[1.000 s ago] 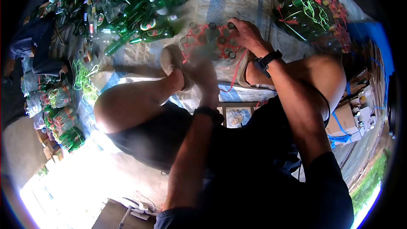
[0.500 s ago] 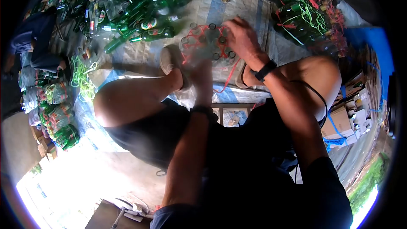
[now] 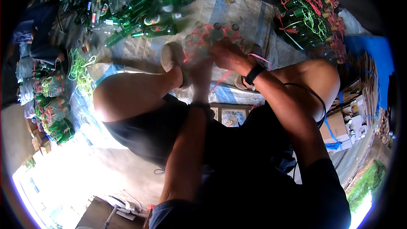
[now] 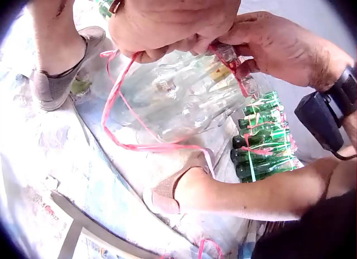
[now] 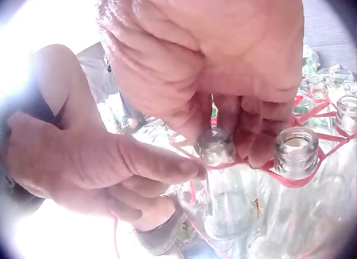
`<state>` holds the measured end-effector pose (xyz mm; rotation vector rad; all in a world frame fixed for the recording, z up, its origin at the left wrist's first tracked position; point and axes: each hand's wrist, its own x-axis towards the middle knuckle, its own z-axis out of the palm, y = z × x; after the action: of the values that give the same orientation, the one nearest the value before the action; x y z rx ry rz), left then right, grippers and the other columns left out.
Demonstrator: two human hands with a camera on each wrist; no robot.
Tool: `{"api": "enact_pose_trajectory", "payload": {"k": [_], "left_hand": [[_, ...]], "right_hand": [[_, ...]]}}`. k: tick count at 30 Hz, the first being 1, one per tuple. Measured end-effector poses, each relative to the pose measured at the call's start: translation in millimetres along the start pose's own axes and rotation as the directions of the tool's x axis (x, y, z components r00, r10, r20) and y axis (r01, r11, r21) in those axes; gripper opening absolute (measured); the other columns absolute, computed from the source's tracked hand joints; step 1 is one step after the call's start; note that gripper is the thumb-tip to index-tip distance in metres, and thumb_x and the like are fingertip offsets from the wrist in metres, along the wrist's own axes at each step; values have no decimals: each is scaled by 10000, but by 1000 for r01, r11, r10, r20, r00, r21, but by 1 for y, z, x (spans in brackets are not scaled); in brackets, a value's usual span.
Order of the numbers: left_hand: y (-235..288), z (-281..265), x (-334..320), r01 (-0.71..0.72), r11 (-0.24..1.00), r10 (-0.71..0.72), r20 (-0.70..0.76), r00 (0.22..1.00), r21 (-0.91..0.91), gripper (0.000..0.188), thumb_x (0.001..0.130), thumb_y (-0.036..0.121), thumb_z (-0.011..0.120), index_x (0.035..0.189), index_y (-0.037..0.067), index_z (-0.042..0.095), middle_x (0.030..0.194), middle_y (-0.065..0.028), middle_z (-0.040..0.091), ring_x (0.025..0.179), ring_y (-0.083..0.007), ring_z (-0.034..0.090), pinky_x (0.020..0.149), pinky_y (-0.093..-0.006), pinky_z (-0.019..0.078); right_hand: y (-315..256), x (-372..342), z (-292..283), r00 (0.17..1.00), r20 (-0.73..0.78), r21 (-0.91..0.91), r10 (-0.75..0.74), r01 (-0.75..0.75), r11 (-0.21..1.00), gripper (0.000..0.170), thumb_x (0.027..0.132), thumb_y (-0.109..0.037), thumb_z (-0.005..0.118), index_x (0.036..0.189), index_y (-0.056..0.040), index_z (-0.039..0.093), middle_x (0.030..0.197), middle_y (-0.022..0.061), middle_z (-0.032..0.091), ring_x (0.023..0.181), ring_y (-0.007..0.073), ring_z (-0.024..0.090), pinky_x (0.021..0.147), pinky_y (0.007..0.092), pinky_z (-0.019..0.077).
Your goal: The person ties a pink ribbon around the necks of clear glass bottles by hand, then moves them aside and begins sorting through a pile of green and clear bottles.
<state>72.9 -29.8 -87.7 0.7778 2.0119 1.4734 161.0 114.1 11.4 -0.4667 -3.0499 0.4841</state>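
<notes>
Several clear glass bottles [image 4: 184,97] stand bundled between the feet, with red plastic string [image 5: 295,182] looped around their necks. In the right wrist view, my left hand [image 5: 100,164] has its thumb at the string beside a bottle neck [image 5: 216,147], its fingers curled below. A loose length of string trails from this hand in the left wrist view. My right hand [image 3: 231,56] reaches over the near side of the bundle, close to the left. Its fingertips pinch at the string between two necks. The left hand is blurred in the head view.
Green bottles [image 3: 159,29] lie heaped at the far left. Another tied bundle of bottles [image 3: 303,17] lies at the far right. Light green string [image 3: 82,72] is piled by the left knee, and cardboard [image 3: 339,123] is stacked at the right. Another person [image 3: 40,38] sits far left.
My right hand has moved from the bundle's far right side to its near side, left and toward me, beside the left hand. The left hand has stayed nearly in place.
</notes>
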Motion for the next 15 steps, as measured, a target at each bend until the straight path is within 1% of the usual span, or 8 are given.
{"api": "enact_pose_trajectory", "payload": {"k": [3, 4, 5, 6, 7, 9, 13, 15], "left_hand": [[-2, 1, 2, -74, 996, 75, -31, 997, 39, 207, 898, 189, 744, 976, 1, 783, 839, -57, 760, 783, -75, 646, 720, -284, 527], [1, -1, 5, -70, 997, 71, -31, 997, 36, 207, 898, 189, 744, 976, 1, 783, 839, -57, 760, 783, -75, 646, 720, -284, 527], [2, -4, 7, -116, 962, 112, 33, 993, 246, 230, 909, 223, 714, 954, 6, 776, 826, -96, 753, 753, -108, 667, 704, -308, 531], [0, -4, 8, -172, 881, 139, 106, 985, 442, 261, 921, 257, 683, 932, 11, 770, 814, -135, 747, 723, -141, 688, 687, -332, 535], [-2, -2, 8, -168, 882, 135, 106, 985, 441, 261, 921, 257, 683, 932, 11, 770, 814, -135, 747, 723, -141, 688, 687, -332, 535], [-3, 0, 7, -167, 858, 181, 19, 983, 485, 122, 856, 117, 638, 751, 116, 701, 772, -81, 704, 730, -249, 690, 695, -401, 537], [-8, 0, 9, -183, 829, 191, 40, 981, 529, 134, 866, 137, 644, 750, 103, 701, 769, -87, 702, 715, -253, 689, 687, -404, 537], [-12, 5, 13, -178, 848, 235, -53, 971, 499, 178, 881, 165, 643, 726, 97, 697, 754, -94, 698, 687, -258, 685, 652, -417, 537]], "right_hand": [[-4, 1, -4, 999, 16, -21, -38, 39, 999, 72, 865, -96, 597, 885, -81, 664, 866, 160, 660, 815, 364, 657, 762, 485, 526], [-5, 4, 1, 1000, -3, -15, -10, 10, 1000, 78, 835, -122, 630, 826, -77, 693, 834, 150, 674, 774, 352, 687, 694, 491, 526], [-5, 5, 5, 1000, -21, -7, 21, -21, 1000, 104, 804, -149, 663, 767, -72, 722, 802, 141, 687, 734, 339, 716, 626, 497, 525], [-8, 6, 1, 1000, -16, -6, 23, -23, 1000, 104, 804, -149, 663, 767, -72, 722, 802, 141, 687, 734, 339, 716, 626, 497, 525], [-9, 7, -4, 999, 41, -75, 8, -4, 997, 114, 811, -150, 654, 753, -83, 725, 825, 129, 696, 744, 319, 722, 617, 485, 506], [-9, 10, -5, 995, 102, -141, -9, 23, 990, 128, 818, -150, 644, 740, -93, 727, 849, 117, 706, 754, 299, 727, 609, 473, 487], [1, 18, 4, 978, 204, -125, -51, 78, 989, 166, 853, -173, 619, 770, -107, 747, 922, 99, 725, 795, 284, 734, 629, 460, 469], [5, 20, 6, 967, 250, -114, -43, 73, 991, 181, 863, -187, 613, 785, -106, 755, 935, 101, 728, 813, 292, 737, 650, 476, 484]]}}
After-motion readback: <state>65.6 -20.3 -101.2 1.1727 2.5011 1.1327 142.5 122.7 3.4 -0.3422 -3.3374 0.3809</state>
